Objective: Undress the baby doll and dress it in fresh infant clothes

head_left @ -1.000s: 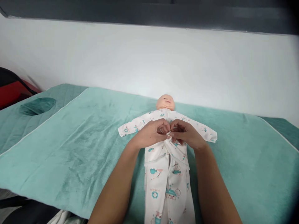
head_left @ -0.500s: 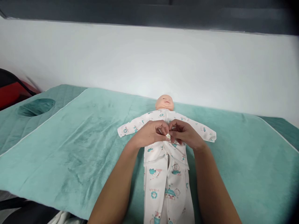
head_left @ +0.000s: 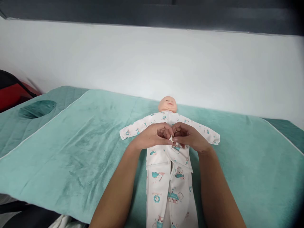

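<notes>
A baby doll lies on its back, dressed in a white printed baby top and matching trousers. Over the doll's chest, my left hand pinches the front edge of the top between thumb and fingers. My right hand grips the same edge from the other side, its fingertips meeting those of the left. A small peak of white cloth pokes up between the thumbs. Whether a button or snap sits there is hidden by my fingers. The sleeves stretch out to both sides.
A green velvety cover spreads under the doll, with a round hole in the bed at the left. Behind stands a white wall. A red and black item is at the left edge, and dark fabric lies at the lower left.
Both hands have stayed over the chest, fingers shifting slightly on the pinched cloth. The bit of fabric between the thumbs has changed shape. The doll lies still.
</notes>
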`<state>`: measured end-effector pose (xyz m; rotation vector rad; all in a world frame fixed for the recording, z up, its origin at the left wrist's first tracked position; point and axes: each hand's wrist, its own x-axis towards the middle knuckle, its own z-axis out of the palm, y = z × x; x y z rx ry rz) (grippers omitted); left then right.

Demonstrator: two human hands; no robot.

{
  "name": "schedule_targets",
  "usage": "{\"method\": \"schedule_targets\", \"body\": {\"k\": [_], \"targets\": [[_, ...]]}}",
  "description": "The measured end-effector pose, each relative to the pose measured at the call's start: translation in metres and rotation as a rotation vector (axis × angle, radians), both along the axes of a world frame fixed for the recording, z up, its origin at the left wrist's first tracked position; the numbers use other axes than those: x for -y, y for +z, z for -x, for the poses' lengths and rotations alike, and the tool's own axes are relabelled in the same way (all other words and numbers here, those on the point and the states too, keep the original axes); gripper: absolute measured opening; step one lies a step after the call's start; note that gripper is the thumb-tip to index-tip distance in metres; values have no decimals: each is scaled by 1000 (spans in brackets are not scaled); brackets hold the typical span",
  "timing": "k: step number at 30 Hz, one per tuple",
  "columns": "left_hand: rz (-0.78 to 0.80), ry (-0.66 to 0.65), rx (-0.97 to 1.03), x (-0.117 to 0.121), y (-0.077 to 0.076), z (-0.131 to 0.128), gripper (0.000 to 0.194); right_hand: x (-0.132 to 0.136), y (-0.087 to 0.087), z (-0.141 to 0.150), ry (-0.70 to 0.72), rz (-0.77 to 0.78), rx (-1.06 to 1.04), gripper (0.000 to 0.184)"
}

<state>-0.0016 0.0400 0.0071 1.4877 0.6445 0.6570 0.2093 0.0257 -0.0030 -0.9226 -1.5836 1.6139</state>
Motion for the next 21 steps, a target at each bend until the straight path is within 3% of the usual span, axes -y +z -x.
{"method": "schedule_targets", "body": {"k": [7, 21], "targets": [[-8, 3, 39, 0, 3, 3, 18, -1, -3, -2, 36, 10, 28, 29], [20, -82, -35, -2, 2, 8, 19, -1, -1, 3, -43, -7, 78, 27]]}}
